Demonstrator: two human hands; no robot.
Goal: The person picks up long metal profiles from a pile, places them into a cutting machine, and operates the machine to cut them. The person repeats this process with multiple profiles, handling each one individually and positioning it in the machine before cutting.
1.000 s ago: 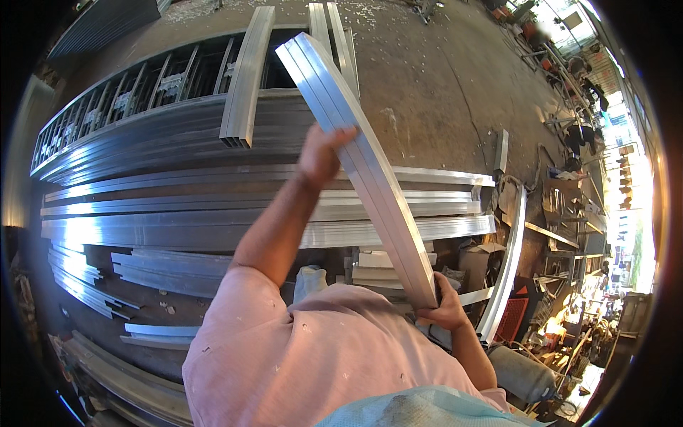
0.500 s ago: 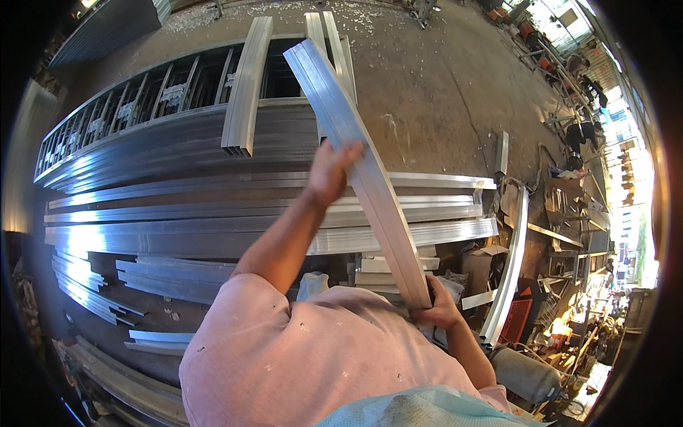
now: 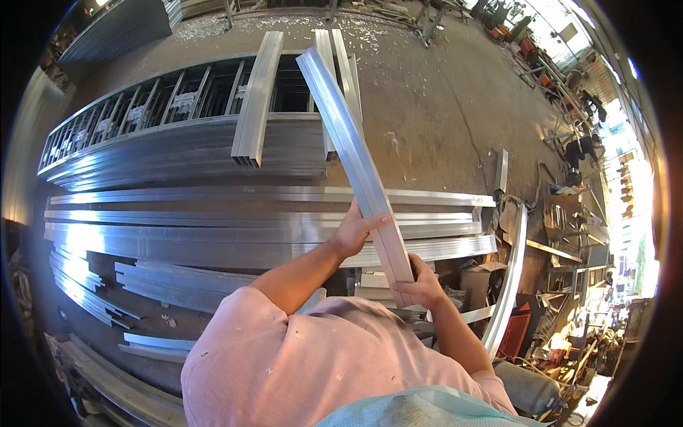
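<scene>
Both my hands hold one aluminium profile (image 3: 346,146), a long silvery bar with grooves along its face. It slants from my body up and away to the left, its far end over the stacked frames. My left hand (image 3: 358,229) grips it at the lower middle, thumb across the top face. Close to the near end, my right hand (image 3: 418,283) wraps round its right side. Beyond the bar's far half, a bundle of profiles (image 3: 257,99) and a second, narrower pair (image 3: 340,92) lie across the stack of metal frames (image 3: 142,153).
Long aluminium lengths (image 3: 213,235) lie side by side across the floor in front of me. Shorter offcuts (image 3: 171,277) are at the left. A curved white strip (image 3: 509,285) leans at the right, near a red crate (image 3: 514,333) and a grey cylinder (image 3: 526,388).
My left hand has slid down the profile toward my right hand. The profile has come slightly lower, its near end now a little further left. Both hands still hold it.
</scene>
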